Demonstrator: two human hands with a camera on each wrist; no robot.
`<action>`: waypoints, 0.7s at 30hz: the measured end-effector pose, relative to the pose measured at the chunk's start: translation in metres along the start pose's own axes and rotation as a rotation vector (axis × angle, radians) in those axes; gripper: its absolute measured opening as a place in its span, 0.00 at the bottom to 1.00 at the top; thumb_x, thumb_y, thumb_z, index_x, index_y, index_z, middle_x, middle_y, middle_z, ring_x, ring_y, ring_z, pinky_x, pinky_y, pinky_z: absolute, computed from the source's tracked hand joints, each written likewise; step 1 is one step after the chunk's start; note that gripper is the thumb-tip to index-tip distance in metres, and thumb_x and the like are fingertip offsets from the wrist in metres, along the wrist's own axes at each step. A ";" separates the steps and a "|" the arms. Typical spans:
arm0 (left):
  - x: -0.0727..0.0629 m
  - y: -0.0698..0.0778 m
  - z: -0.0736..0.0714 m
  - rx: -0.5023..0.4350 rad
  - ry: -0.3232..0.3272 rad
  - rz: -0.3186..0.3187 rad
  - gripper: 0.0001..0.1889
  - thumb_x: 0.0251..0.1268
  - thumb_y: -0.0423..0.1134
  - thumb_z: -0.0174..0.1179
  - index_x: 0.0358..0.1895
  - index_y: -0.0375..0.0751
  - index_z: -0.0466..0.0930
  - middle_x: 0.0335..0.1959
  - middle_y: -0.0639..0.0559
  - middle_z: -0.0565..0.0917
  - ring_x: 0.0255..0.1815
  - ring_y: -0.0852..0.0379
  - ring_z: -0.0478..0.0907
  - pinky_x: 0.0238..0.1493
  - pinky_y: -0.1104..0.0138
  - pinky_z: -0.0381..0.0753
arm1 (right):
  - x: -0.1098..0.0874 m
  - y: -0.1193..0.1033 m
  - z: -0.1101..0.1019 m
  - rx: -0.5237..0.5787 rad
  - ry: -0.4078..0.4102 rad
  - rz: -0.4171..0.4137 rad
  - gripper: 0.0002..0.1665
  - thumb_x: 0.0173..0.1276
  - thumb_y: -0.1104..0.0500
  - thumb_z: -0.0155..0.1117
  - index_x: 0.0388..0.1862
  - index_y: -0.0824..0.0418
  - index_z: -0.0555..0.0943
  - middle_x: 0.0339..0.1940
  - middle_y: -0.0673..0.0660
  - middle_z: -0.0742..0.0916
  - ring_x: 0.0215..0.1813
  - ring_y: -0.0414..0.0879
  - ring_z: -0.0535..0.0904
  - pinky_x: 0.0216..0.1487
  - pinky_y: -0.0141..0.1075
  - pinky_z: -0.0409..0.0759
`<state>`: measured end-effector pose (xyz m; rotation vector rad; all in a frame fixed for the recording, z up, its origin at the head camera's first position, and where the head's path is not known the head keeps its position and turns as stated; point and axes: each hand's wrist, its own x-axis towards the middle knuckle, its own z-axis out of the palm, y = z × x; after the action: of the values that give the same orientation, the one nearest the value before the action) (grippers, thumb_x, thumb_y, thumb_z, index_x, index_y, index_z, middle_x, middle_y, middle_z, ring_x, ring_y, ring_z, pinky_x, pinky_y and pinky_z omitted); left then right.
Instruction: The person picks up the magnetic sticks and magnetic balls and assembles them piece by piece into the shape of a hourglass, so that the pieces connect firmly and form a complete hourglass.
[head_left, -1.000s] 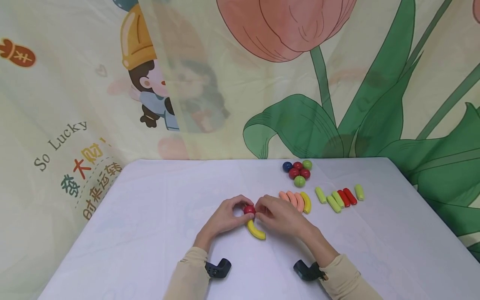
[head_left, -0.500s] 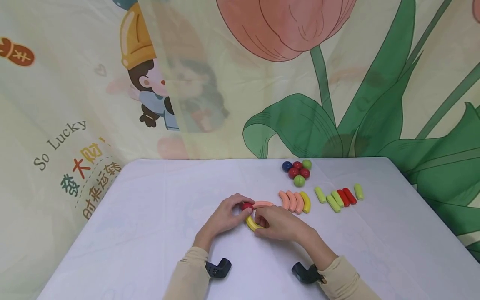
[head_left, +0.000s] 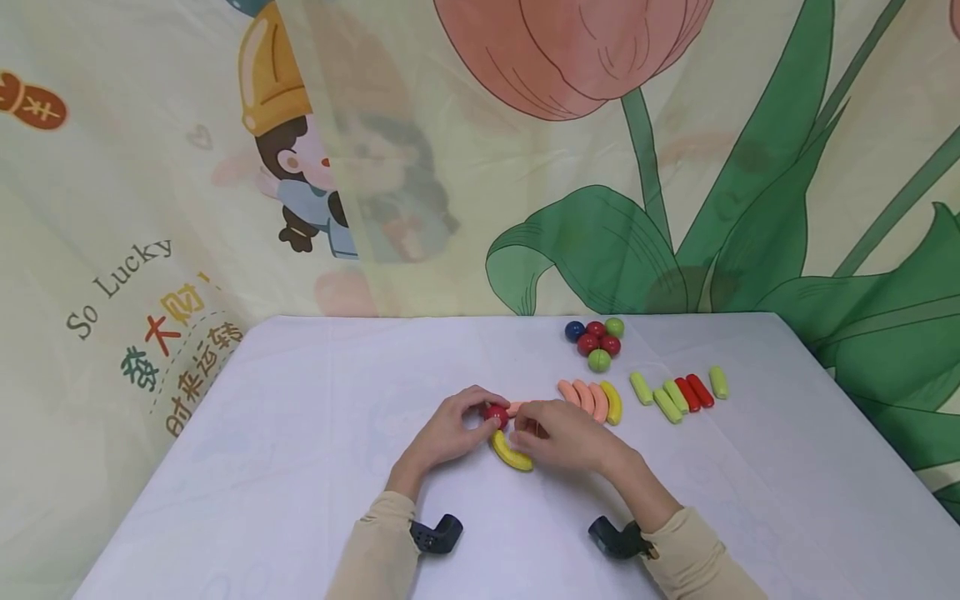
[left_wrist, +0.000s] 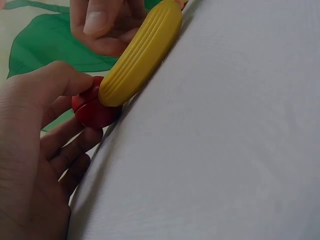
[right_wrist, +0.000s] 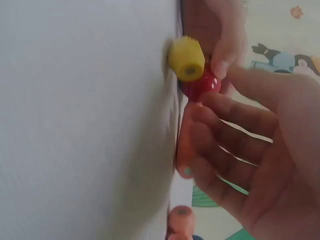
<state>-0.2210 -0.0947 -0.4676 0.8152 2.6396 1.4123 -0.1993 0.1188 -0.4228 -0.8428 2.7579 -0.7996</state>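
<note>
My left hand [head_left: 448, 429] pinches a red toy ball [head_left: 496, 416] between thumb and fingers on the white tabletop. A yellow toy banana [head_left: 512, 455] lies in front, one end by the ball; in the left wrist view the banana [left_wrist: 142, 55] overlaps the ball. To the right of the ball lies a salmon-pink curved piece [right_wrist: 185, 142], mostly behind my right hand in the head view. My right hand [head_left: 566, 437] hovers over that side with loosely bent fingers close to the ball and the pink piece; whether they touch either is unclear.
Right of my hands, several pink curved pieces [head_left: 585, 398] line up beside another banana [head_left: 611, 403]. Farther right lie green sticks [head_left: 667, 407] and red sticks [head_left: 700, 391]. Red, green and blue balls [head_left: 598, 346] cluster toward the back edge. A printed cloth [head_left: 420, 167] hangs behind.
My right hand went from beside the ball down to the banana's right end, then back up over the pink piece, leaving the banana. My left hand stays on the ball.
</note>
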 end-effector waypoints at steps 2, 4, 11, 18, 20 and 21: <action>0.000 0.000 0.000 -0.004 0.005 -0.010 0.15 0.61 0.37 0.61 0.50 0.56 0.79 0.44 0.61 0.81 0.44 0.62 0.74 0.52 0.66 0.75 | 0.001 0.002 -0.002 -0.035 0.108 0.031 0.02 0.63 0.55 0.65 0.34 0.50 0.80 0.26 0.41 0.79 0.29 0.36 0.72 0.33 0.28 0.73; 0.000 0.000 0.001 -0.009 0.008 -0.030 0.15 0.60 0.37 0.62 0.50 0.56 0.79 0.44 0.61 0.81 0.44 0.62 0.75 0.51 0.65 0.75 | 0.002 0.005 -0.003 -0.100 0.202 0.058 0.05 0.62 0.55 0.67 0.36 0.52 0.81 0.30 0.43 0.81 0.33 0.37 0.74 0.36 0.29 0.73; 0.001 0.001 0.001 -0.041 0.003 -0.081 0.12 0.60 0.38 0.63 0.46 0.58 0.79 0.42 0.60 0.81 0.44 0.60 0.74 0.52 0.62 0.73 | 0.004 0.013 0.000 -0.255 0.232 0.098 0.12 0.59 0.55 0.70 0.42 0.55 0.85 0.36 0.50 0.84 0.41 0.45 0.76 0.42 0.35 0.74; 0.000 0.002 0.001 -0.045 -0.004 -0.079 0.12 0.59 0.38 0.63 0.46 0.58 0.79 0.42 0.60 0.81 0.44 0.60 0.74 0.52 0.62 0.73 | 0.005 0.017 0.002 -0.256 0.224 0.107 0.11 0.57 0.55 0.71 0.40 0.53 0.84 0.33 0.48 0.83 0.37 0.42 0.75 0.40 0.34 0.71; 0.000 0.002 0.001 -0.040 -0.007 -0.092 0.12 0.59 0.38 0.63 0.45 0.59 0.79 0.42 0.62 0.80 0.44 0.61 0.74 0.52 0.63 0.73 | 0.004 0.018 0.002 -0.250 0.230 0.107 0.11 0.57 0.56 0.71 0.40 0.53 0.84 0.34 0.49 0.83 0.37 0.41 0.75 0.39 0.33 0.72; 0.000 0.002 0.001 -0.039 -0.008 -0.095 0.12 0.59 0.39 0.63 0.45 0.59 0.79 0.41 0.62 0.80 0.44 0.61 0.74 0.52 0.63 0.73 | 0.004 0.018 0.002 -0.247 0.234 0.106 0.11 0.57 0.57 0.71 0.40 0.53 0.84 0.34 0.49 0.83 0.37 0.41 0.76 0.39 0.34 0.72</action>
<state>-0.2199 -0.0931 -0.4665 0.6799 2.5987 1.4283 -0.2107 0.1279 -0.4337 -0.6713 3.1268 -0.5796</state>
